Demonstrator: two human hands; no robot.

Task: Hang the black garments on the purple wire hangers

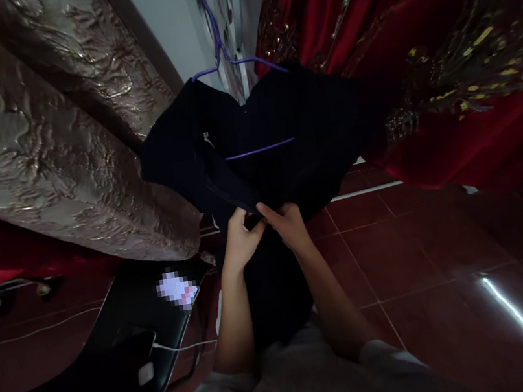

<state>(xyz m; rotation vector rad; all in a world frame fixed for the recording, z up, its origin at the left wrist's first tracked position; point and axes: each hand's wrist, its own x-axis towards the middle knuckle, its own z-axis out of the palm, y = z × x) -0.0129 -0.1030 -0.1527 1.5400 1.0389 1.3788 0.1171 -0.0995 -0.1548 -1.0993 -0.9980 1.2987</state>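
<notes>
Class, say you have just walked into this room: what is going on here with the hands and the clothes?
A person has both hands on a dark garment that hangs on a purple hanger. The left hand and right hand meet at its lower front, fingers pinching the cloth. A gold brocade fabric hangs to the left and a red embroidered garment to the right, over a dark red tiled floor.

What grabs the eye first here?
Centre frame, a dark garment hangs on a purple hanger, and the left hand and right hand pinch its lower edge together. A red gold-embroidered dress fills the upper right; a shiny champagne embossed fabric fills the upper left.
</notes>
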